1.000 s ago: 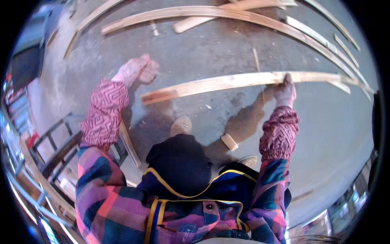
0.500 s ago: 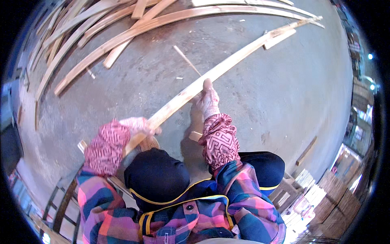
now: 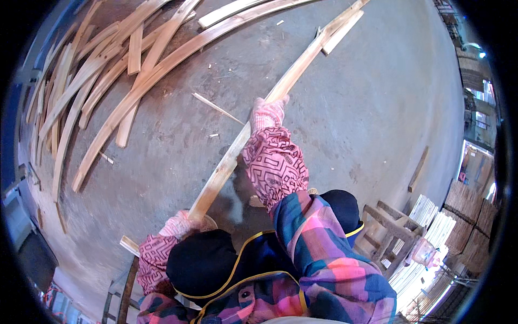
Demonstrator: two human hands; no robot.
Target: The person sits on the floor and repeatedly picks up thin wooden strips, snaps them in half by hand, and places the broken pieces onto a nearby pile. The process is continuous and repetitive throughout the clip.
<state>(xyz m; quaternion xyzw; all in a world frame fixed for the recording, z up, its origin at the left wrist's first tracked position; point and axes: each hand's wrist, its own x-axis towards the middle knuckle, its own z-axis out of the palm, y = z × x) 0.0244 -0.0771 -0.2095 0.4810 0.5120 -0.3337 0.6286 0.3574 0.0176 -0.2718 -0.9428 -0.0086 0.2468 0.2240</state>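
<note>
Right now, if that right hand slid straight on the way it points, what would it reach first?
The right hand points along the long wooden strip it grips; probably it would meet the short slat lying against the strip's far end.

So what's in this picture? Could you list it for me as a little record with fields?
Place: grey concrete floor of a workshop
Left hand: gloved, at the near end of a long wooden strip
Right hand: gloved, gripping the same strip farther along
Strip: runs diagonally away toward the upper right
Nearby: pile of wooden strips at upper left; stacked slats at lower right
</note>
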